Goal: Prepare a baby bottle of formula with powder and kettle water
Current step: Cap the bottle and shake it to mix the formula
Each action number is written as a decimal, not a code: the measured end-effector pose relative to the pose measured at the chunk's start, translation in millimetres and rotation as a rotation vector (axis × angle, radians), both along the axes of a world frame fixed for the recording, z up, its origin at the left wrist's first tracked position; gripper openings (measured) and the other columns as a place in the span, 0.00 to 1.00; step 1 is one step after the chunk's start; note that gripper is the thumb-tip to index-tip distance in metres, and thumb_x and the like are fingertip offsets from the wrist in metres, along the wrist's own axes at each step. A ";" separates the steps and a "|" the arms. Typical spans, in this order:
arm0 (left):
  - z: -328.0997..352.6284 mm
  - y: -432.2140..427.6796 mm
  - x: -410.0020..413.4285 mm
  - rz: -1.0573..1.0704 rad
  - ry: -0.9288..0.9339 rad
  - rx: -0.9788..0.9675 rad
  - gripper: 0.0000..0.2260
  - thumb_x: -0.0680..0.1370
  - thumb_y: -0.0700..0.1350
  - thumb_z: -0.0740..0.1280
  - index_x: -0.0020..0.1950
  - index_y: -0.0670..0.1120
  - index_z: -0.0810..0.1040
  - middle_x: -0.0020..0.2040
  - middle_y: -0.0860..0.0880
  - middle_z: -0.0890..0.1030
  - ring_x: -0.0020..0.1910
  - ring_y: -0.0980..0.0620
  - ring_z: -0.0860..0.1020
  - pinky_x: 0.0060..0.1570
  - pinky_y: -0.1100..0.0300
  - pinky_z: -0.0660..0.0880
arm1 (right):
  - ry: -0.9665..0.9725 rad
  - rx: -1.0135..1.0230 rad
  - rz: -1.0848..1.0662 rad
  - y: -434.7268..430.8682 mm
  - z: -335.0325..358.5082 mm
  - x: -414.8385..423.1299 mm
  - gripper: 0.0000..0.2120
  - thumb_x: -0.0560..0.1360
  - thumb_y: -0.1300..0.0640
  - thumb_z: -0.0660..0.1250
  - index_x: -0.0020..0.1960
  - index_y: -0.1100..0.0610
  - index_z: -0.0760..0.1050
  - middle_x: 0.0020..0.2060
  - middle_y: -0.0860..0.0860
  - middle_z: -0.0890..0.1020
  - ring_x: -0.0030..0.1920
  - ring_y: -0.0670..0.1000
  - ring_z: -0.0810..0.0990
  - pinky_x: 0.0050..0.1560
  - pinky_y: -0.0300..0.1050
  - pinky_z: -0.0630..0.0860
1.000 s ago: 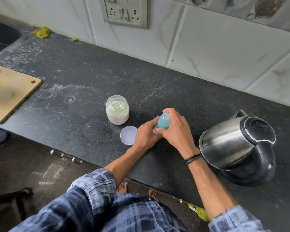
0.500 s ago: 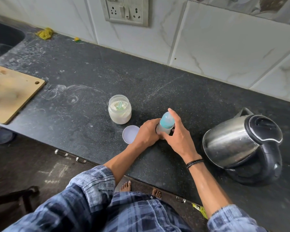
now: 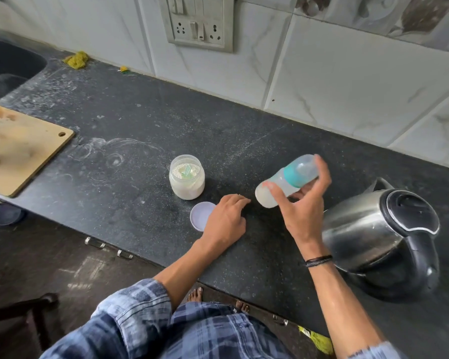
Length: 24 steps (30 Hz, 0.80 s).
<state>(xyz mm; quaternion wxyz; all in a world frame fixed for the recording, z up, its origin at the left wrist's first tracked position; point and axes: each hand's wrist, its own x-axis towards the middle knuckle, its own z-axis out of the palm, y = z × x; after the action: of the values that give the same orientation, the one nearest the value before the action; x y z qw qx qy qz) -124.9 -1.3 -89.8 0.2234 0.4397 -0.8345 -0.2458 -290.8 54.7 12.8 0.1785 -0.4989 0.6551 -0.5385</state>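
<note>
Dark stone countertop (image 3: 140, 120), smeared with pale marks, runs under a tiled wall (image 3: 347, 86). Lifted clear of it is the baby bottle (image 3: 280, 180), tipped almost onto its side, its base low and left of the grip and its capped end high and to the right. The right hand (image 3: 303, 213) holds it from beneath, the thumb lying along the body towards the base and the fingers (image 3: 322, 172) curled loosely round the clear cap (image 3: 307, 167), past the teal collar (image 3: 293, 176). It is a light, spread hold, not a full clasp. The body looks cloudy white inside, so I judge this to be the mixing stage. The main risk is that loose hold: a brisk shake could throw the bottle out of the fingers onto the stone. If the collar is not screwed home, which cannot be told from here, formula could also seep out at the thread at this tilt. Left of and below the grip, the left hand (image 3: 226, 218) rests on the counter with its fingers softly bent, holding nothing. Just beside it lies the lid (image 3: 198, 216), and beyond that stands the open powder jar (image 3: 187, 177) with a scoop (image 3: 186, 171) in it, which a swinging bottle base could knock or splash. Right of the grip, near the wrist, sits the steel kettle (image 3: 373, 229). A backswing might bump it, and it may be hot.
</note>
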 end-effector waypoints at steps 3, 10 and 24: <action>-11.5 8.9 -3.6 -0.025 -0.125 -0.283 0.14 0.76 0.39 0.70 0.61 0.42 0.83 0.59 0.45 0.83 0.61 0.42 0.79 0.69 0.46 0.71 | -0.023 -0.078 0.006 1.7 25.7 0.8 0.46 0.70 0.57 0.82 0.76 0.43 0.57 0.63 0.26 0.72 0.55 0.39 0.82 0.56 0.57 0.84; -37.0 15.9 5.3 0.005 -0.252 -0.485 0.13 0.85 0.48 0.61 0.62 0.45 0.82 0.64 0.47 0.82 0.62 0.45 0.80 0.74 0.45 0.64 | -0.040 -0.160 0.006 -6.3 43.5 -0.2 0.45 0.71 0.57 0.83 0.78 0.45 0.58 0.65 0.30 0.72 0.59 0.45 0.82 0.56 0.60 0.84; -37.0 18.0 5.5 0.046 -0.290 -0.526 0.15 0.86 0.50 0.61 0.63 0.45 0.83 0.65 0.47 0.82 0.64 0.45 0.80 0.75 0.43 0.64 | -0.066 -0.257 -0.057 1.3 49.3 7.0 0.44 0.71 0.57 0.82 0.75 0.42 0.58 0.70 0.35 0.70 0.65 0.49 0.80 0.58 0.64 0.82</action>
<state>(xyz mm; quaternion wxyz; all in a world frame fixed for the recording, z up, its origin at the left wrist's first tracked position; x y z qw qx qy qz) -119.3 16.8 -126.8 0.2136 0.4162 -0.8825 0.0493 -283.8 56.0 62.1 0.1193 -0.4811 0.5884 -0.6389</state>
